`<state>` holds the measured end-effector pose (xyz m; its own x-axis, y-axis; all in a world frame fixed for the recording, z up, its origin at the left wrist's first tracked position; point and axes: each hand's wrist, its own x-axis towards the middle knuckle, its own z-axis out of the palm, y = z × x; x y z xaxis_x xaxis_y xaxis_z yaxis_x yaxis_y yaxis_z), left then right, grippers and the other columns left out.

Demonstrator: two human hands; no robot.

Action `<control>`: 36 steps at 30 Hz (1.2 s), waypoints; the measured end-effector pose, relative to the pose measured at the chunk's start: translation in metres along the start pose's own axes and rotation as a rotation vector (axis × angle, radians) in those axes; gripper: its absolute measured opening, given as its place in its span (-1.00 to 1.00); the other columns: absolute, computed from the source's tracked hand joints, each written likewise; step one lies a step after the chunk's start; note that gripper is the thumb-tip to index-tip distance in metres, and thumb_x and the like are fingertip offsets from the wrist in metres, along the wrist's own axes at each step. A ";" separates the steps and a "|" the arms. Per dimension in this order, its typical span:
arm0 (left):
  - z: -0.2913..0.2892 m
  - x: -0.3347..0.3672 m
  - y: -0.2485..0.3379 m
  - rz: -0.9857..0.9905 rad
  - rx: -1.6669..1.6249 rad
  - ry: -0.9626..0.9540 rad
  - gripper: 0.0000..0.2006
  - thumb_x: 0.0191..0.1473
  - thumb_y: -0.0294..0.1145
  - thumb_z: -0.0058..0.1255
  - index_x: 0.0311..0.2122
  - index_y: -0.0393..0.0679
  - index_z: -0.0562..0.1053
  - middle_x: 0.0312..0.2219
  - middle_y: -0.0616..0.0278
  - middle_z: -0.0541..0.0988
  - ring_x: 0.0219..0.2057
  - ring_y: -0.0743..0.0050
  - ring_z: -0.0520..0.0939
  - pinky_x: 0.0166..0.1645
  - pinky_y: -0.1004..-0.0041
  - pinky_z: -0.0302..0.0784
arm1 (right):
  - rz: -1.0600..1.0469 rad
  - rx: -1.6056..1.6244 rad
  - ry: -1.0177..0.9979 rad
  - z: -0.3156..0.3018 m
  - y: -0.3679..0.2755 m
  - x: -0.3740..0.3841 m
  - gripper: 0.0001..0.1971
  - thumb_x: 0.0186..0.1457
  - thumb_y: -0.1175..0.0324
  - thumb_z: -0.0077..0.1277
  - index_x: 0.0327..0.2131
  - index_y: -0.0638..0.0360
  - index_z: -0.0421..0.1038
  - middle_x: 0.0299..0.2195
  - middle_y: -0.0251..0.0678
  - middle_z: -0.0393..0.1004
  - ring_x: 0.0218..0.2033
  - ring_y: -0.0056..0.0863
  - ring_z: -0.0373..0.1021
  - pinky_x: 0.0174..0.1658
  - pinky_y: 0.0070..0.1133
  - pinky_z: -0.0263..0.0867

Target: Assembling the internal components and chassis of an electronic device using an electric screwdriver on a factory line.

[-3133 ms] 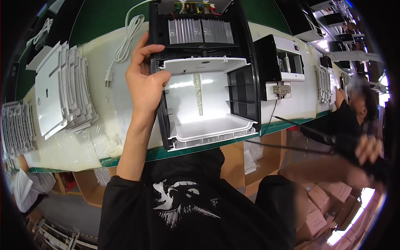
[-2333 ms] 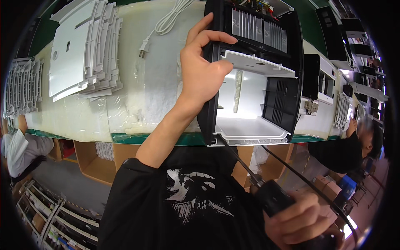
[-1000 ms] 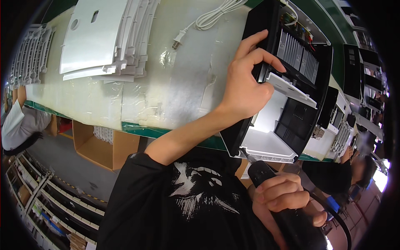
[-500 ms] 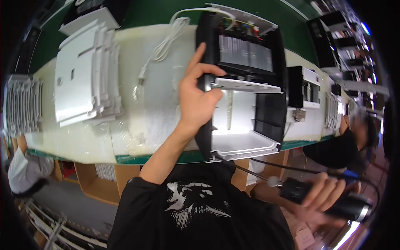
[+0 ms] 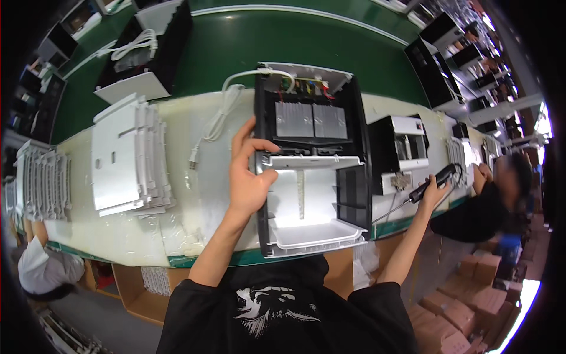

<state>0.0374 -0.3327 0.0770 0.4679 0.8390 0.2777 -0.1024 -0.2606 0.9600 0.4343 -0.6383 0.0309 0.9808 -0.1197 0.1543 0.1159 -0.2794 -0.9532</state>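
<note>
An open black appliance housing (image 5: pixel 364 171) lies in front of me, with a lit white compartment (image 5: pixel 318 206) nearest me. Two finned metal heatsinks (image 5: pixel 293 121) and coloured wires sit in its far part. My left hand (image 5: pixel 246 183) grips its left wall, fingers along the outside and over the edge, thumb at the white crosspiece (image 5: pixel 315 161). A white power cord (image 5: pixel 215 124) leads from the far end to the left. My right hand (image 5: pixel 434 193) holds a black electric screwdriver (image 5: pixel 420 191) to the right of the housing, its thin shaft pointing toward the near right corner, apart from it.
Stacked white panels (image 5: pixel 121 162) stand on the left, with more white parts (image 5: pixel 44 180) beyond. A smaller black-and-white unit (image 5: pixel 401 150) is close on the right. Another housing (image 5: pixel 141 65) sits on the green belt (image 5: pixel 247 35). People work at both sides; cardboard boxes (image 5: pixel 466 295) fill the lower right.
My right hand has brought the screwdriver up from the lower right to bench height beside the housing. My left hand keeps its grip. The whole view has shifted, showing more belt.
</note>
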 end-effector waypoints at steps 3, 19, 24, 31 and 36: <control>0.010 0.000 0.004 0.023 0.008 -0.036 -0.67 -0.44 -0.68 -0.13 -0.39 -0.19 0.43 0.13 -0.01 0.19 0.20 0.07 0.16 0.21 0.31 0.03 | -0.229 -0.598 0.203 -0.021 0.070 0.046 -0.48 -0.01 0.22 0.01 0.02 0.27 0.25 -0.16 0.03 0.42 -0.22 -0.16 0.43 -0.16 -0.34 0.34; -0.047 0.041 -0.045 -0.118 0.035 0.099 -0.57 -0.05 -0.50 -0.08 0.01 -0.23 0.28 0.04 -0.03 0.30 0.10 0.06 0.29 0.20 0.27 0.08 | -0.230 -0.201 -0.155 -0.012 -0.017 -0.121 -0.64 0.19 0.24 -0.17 -0.13 0.37 0.38 -0.18 -0.10 0.47 -0.12 -0.37 0.39 -0.03 -0.51 0.24; -0.044 0.049 -0.052 -0.175 0.675 -0.016 -0.50 0.07 -0.36 -0.14 0.12 -0.30 0.17 0.07 -0.15 0.26 0.14 0.00 0.22 0.23 0.23 0.01 | -0.514 0.050 -0.477 -0.008 -0.031 -0.260 -0.50 0.20 0.13 -0.39 -0.12 0.43 0.35 -0.19 -0.08 0.46 -0.13 -0.26 0.40 0.00 -0.45 0.26; -0.014 0.000 -0.015 -0.388 -0.264 -0.154 -0.40 0.22 -0.01 -0.42 0.20 -0.28 0.08 0.18 0.04 0.12 0.23 0.25 0.04 0.28 0.40 -0.19 | -0.218 0.498 -0.175 0.053 -0.063 -0.303 -0.39 0.09 0.06 -0.32 -0.03 0.52 0.20 -0.08 0.03 0.34 -0.10 -0.22 0.32 -0.02 -0.39 0.23; 0.009 0.027 0.015 -0.750 -0.466 0.057 -0.72 -0.12 -0.21 -0.02 -0.33 -0.18 0.44 -0.50 0.12 0.54 -0.52 0.26 0.54 -0.30 0.36 0.48 | -0.663 0.358 -0.281 0.078 -0.190 -0.231 -0.56 -0.05 0.33 -0.15 -0.14 0.50 0.38 -0.21 0.00 0.47 -0.21 -0.31 0.43 -0.10 -0.49 0.31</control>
<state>0.0565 -0.3183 0.0989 0.5121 0.7367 -0.4417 -0.1394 0.5787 0.8035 0.1979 -0.4836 0.1562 0.6872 0.2214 0.6919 0.6848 0.1203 -0.7187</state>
